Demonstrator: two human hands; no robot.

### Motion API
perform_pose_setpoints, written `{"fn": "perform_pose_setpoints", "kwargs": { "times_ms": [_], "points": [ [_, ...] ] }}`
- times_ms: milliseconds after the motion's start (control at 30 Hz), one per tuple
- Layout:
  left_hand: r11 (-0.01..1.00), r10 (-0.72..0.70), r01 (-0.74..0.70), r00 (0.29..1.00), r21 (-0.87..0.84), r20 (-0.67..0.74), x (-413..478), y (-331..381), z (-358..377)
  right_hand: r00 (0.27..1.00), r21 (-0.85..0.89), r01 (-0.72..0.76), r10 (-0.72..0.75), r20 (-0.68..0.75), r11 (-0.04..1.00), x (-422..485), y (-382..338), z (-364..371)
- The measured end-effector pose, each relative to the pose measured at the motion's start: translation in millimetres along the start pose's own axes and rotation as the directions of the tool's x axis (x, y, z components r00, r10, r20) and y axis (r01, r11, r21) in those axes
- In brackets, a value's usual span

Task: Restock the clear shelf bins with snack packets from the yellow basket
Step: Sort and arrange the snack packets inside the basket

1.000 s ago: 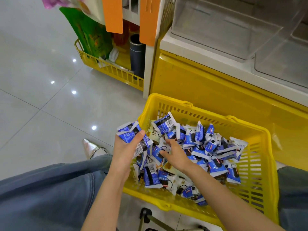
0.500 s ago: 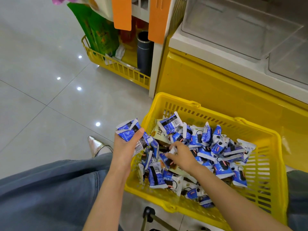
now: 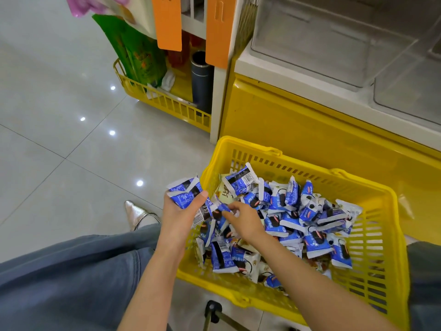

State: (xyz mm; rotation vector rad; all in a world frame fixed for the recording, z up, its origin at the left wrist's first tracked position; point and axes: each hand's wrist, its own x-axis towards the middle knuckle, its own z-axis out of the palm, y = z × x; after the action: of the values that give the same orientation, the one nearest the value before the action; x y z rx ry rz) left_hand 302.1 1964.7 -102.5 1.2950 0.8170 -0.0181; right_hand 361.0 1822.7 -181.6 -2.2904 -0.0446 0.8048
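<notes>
**Restocking, head view.** The yellow basket (image 3: 310,174) held a loose heap of blue-and-white snack packets (image 3: 298,218). At the basket's left rim, the left hand (image 3: 181,216) gripped a small stack of packets (image 3: 185,192), with the thumb pressed across the topmost one. Just inside that rim, the right hand (image 3: 247,222) pinched a single packet (image 3: 224,207) between thumb and fingertips, close beside the held stack. Whether this packet touched the stack could not be told.

Beyond the basket's far side rose a yellow cabinet front (image 3: 310,125), and above that stood the clear shelf bins (image 3: 317,44). Beyond the basket's far left corner, a second yellow basket (image 3: 167,105) contained a green bag (image 3: 136,51) and a dark cylinder (image 3: 201,80). Two orange tags (image 3: 167,22) hung higher up on that side.

Left of the basket, a silver pointed shoe (image 3: 137,213) rested on the grey tiled floor (image 3: 59,115). A denim-clad leg (image 3: 71,278) lay left of the basket's near corner.
</notes>
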Motion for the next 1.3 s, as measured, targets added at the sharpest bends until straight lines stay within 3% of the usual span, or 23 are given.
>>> {"fn": "perform_pose_setpoints", "kwargs": {
  "times_ms": [133, 233, 433, 567, 700, 800, 867, 933, 1033, 1100, 1233, 1300],
  "points": [
    [0.991, 0.05, -0.055, 0.998, 0.124, 0.046, -4, -3, 16, 0.998, 0.1, 0.048, -0.044, -0.04, 0.994, -29, 17, -45],
    [0.965, 0.072, -0.117, 0.978, 0.233, 0.193, -6, -8, 50, 0.989, 0.075, 0.057, -0.046, -0.138, 0.996, -53, 43, -92],
    [0.865, 0.05, -0.243, 0.913, 0.439, 0.406, 4, -19, 164, 0.86, 0.138, -0.117, 0.17, -0.482, 0.983, -64, 92, -172],
    [0.813, -0.013, -0.288, 0.86, 0.507, 0.51, 3, -31, 236, 0.84, 0.176, -0.189, 0.252, -0.481, 0.966, -56, 118, -191],
    [0.759, -0.018, -0.307, 0.872, 0.574, 0.49, 7, -42, 261, 0.843, 0.177, -0.205, 0.266, -0.468, 0.963, -50, 132, -197],
    [0.684, 0.066, -0.394, 0.872, 0.614, 0.485, 8, -40, 257, 0.863, 0.011, -0.213, 0.193, -0.466, 0.977, -51, 129, -197],
    [0.627, 0.169, -0.481, 0.852, 0.613, 0.495, 5, -30, 242, 0.831, -0.156, -0.143, 0.033, -0.555, 0.977, -55, 117, -192],
    [0.636, 0.307, -0.544, 0.829, 0.548, 0.466, 0, -17, 216, 0.787, -0.239, 0.009, -0.154, -0.597, 0.971, -61, 97, -180],
    [0.594, 0.551, -0.622, 0.777, 0.509, 0.306, -6, 2, 155, 0.838, -0.272, 0.22, -0.325, -0.439, 0.937, -67, 65, -144],
    [0.54, 0.637, -0.61, 0.747, 0.58, 0.193, -5, 5, 107, 0.881, -0.265, 0.313, -0.383, -0.278, 0.912, -68, 50, -111],
    [0.49, 0.551, -0.37, 0.833, 0.789, 0.048, 6, -13, 23, 0.935, -0.173, 0.352, -0.354, 0.021, 0.92, -67, 32, -44],
    [0.541, 0.43, -0.32, 0.9, 0.778, 0.071, 8, -26, -1, 0.95, -0.1, 0.292, -0.276, 0.148, 0.951, -65, 26, -13]
  ]
}}
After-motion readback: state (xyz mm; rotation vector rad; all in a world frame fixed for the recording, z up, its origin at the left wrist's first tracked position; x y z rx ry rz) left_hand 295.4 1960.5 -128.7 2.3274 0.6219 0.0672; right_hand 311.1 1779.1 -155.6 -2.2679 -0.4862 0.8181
